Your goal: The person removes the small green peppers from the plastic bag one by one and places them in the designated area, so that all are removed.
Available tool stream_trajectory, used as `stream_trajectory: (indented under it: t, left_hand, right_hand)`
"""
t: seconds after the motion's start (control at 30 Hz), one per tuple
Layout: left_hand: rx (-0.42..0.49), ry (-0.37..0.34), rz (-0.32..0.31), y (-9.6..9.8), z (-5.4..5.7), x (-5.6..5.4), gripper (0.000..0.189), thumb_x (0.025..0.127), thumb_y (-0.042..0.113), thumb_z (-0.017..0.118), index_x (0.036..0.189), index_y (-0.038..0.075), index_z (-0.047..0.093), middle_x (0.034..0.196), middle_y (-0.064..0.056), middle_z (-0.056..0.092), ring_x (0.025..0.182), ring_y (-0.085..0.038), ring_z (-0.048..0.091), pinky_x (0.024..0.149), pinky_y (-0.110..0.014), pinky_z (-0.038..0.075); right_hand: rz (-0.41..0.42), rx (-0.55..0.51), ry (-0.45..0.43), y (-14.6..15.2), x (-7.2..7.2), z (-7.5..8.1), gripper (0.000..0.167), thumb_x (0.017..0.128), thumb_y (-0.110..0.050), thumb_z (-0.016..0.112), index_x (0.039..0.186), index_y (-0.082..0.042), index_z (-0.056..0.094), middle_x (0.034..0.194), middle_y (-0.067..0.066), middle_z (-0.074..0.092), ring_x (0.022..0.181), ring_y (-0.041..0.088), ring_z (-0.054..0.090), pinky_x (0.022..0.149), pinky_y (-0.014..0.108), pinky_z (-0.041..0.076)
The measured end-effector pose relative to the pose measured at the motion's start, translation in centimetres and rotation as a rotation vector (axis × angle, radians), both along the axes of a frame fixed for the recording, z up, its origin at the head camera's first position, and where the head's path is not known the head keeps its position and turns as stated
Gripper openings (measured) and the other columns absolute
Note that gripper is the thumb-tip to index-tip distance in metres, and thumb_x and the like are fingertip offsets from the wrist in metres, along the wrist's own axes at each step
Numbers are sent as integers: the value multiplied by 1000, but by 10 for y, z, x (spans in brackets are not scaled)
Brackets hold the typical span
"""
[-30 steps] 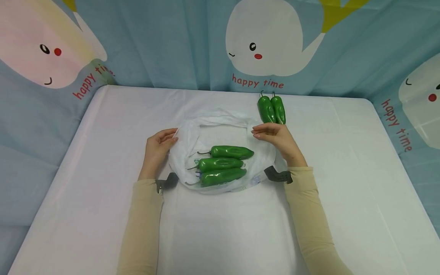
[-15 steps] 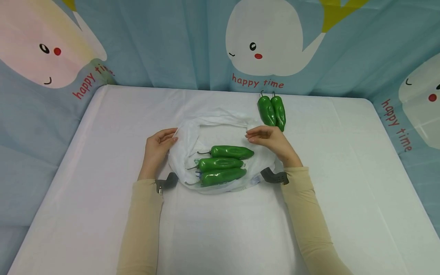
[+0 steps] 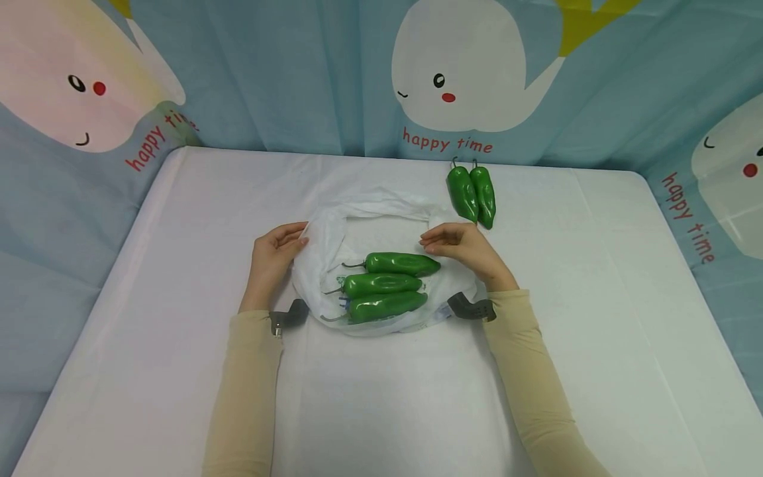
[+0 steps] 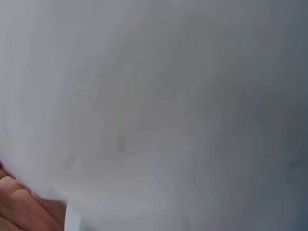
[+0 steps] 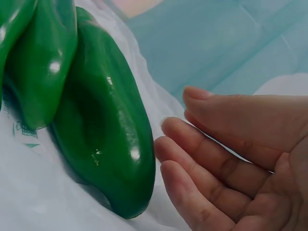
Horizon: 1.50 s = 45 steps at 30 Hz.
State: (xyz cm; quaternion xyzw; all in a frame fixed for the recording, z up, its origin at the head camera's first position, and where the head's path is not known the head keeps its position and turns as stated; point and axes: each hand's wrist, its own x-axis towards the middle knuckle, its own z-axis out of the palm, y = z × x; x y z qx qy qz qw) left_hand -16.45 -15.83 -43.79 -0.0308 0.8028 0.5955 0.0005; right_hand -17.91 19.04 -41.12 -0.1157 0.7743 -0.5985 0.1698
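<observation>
In the head view a white plastic bag [image 3: 316, 291] lies with its mouth spread wide, and three green peppers [image 3: 381, 285] rest side by side in it. My left hand [image 3: 273, 255] pinches the bag's left edge between thumb and fingers. Bag plastic fills most of the left wrist view, leaving a few fingers [image 4: 29, 211] in the corner. Over the bag's right side, my right hand [image 3: 467, 248] is loosely bent and holds nothing. The right wrist view shows its fingertips beside the end of the nearest pepper [image 5: 110, 130]; whether they touch is unclear.
Two more green peppers [image 3: 472, 194] lie together near the table's back edge, just beyond my right hand. A white cloth covers the table [image 3: 381, 397]. A blue curtain [image 3: 334, 79] with whale prints hangs around the back and sides.
My right hand has shifted left and slightly nearer, inward from the bag's right edge, uncovering more of the two back peppers. The left hand and the peppers in the bag stay put.
</observation>
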Motion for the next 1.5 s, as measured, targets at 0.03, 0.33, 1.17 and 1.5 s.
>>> stream_trajectory:
  t: [0.03,0.33,1.17,1.5]
  left_hand:
    - [-1,-1,0,0,0,0,35,91,17,64,123,3,61,116,-16,64,103,-13,62,87,-18,45]
    - [-8,1,3,0,1,0,35,91,16,64,124,2,61,116,-16,64,103,-13,62,86,-18,45]
    - [-13,-14,13,0,0,0,35,91,19,65,123,4,62,114,-16,65,95,-4,61,85,-17,45]
    - [-21,-19,11,1,0,0,35,91,20,64,123,5,63,113,-15,66,98,-7,62,86,-18,44]
  right_hand:
    - [7,7,0,0,0,-1,27,86,1,66,111,10,62,110,23,64,92,14,65,81,25,51]
    - [46,26,-23,-3,1,-2,26,85,3,67,109,10,63,108,22,65,89,14,65,77,24,52]
    - [251,154,5,-5,1,-2,30,83,-2,71,112,4,65,107,14,66,96,20,61,83,27,48]
    - [261,194,54,-5,0,-5,34,78,0,75,111,2,67,108,13,67,100,24,62,91,38,47]
